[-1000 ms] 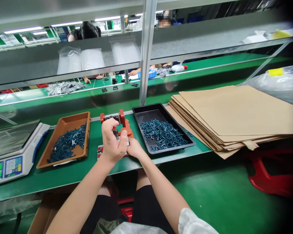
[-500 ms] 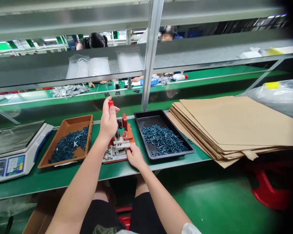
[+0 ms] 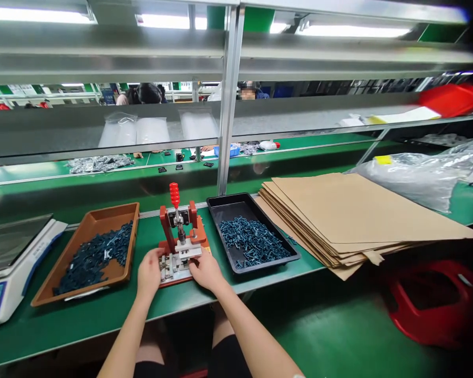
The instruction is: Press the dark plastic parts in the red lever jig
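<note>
A small hand-operated toggle press (image 3: 180, 239) with a red grip (image 3: 174, 195) stands before me on the bench; its lever points upward and no hand is on it. My left hand (image 3: 148, 273) is at the left side of the metal jig (image 3: 177, 266) at the press's base, its fingers bent inward against it. At the jig's right side, below the press head, is my right hand (image 3: 207, 270), with thumb and fingers drawn together. Whatever lies between the fingertips of either hand is too small or hidden to make out.
Dark flat pieces lie in a brown tray (image 3: 43, 286) on the left, beside a weighing scale (image 3: 19, 262). A black tray (image 3: 224, 203) with small dark sticks stands right of the press. Further right are stacked cardboard sheets (image 3: 362, 210), a plastic bag (image 3: 413, 173) and a red stool (image 3: 429, 310).
My left hand has let go of the red lever grip and come down to the jig's left side. My right hand stays at the jig's right side. The head view has tilted up.
</note>
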A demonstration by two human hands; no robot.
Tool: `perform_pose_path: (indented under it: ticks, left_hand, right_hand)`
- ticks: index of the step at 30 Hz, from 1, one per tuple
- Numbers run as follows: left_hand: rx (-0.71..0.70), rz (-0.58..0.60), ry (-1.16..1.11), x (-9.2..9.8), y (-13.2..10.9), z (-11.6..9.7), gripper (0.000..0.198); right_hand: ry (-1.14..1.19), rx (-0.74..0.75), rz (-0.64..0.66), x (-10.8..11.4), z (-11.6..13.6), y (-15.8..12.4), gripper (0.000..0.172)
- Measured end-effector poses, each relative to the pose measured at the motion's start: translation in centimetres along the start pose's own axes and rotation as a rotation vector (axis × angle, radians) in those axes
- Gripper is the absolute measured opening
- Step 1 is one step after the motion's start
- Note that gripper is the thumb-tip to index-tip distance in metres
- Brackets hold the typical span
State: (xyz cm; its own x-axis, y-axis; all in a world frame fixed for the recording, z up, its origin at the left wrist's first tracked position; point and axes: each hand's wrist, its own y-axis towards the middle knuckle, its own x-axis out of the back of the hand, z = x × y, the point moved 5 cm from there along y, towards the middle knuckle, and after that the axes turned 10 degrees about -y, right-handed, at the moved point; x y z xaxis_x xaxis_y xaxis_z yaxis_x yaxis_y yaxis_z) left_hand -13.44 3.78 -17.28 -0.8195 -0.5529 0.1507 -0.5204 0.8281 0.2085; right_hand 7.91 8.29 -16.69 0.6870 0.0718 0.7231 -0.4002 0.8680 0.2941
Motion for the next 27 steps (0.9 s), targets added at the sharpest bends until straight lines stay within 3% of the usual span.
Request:
perform_pose_path:
  ticks: [2, 4, 9, 13, 18, 22, 25, 27]
  left_hand:
    - [0.076, -0.077, -0.283, 0.5, -0.2, 0.4, 0.049]
    - [0.086, -0.110, -0.390, 0.9, -1.0, 0.9, 0.049]
    - [-0.032, -0.153, -0.245, 1.8, -4.7, 2.6, 0.057]
    - [-0.007, -0.126, -0.225, 1.8, -6.2, 3.5, 0.059]
    - [-0.083, -0.191, -0.163, 2.2, -6.5, 2.0, 0.055]
    - [-0.153, -0.320, -0.035, 3.4, -10.5, 0.6, 0.054]
    - [0.105, -0.099, -0.147, 2.5, -15.5, 1.5, 0.053]
    - [0.302, 0.064, -0.266, 1.4, -18.7, 2.1, 0.051]
  right_hand:
    - [-0.001, -0.045, 0.016, -0.3, 0.0, 0.2, 0.030]
    - [0.019, -0.087, 0.009, -0.5, -0.2, 0.2, 0.032]
    - [0.122, -0.126, -0.064, -0.9, -0.7, 0.6, 0.037]
    - [0.273, -0.070, -0.022, -1.0, 0.1, 1.5, 0.042]
    - [0.220, -0.052, -0.004, 0.2, 0.3, 1.4, 0.033]
    - [0.119, -0.103, -0.155, 1.5, 0.7, -2.3, 0.021]
    - [0.160, -0.053, -0.146, 0.1, 3.0, -7.2, 0.020]
    - [0.193, 0.066, 0.039, -2.1, 5.5, -10.6, 0.021]
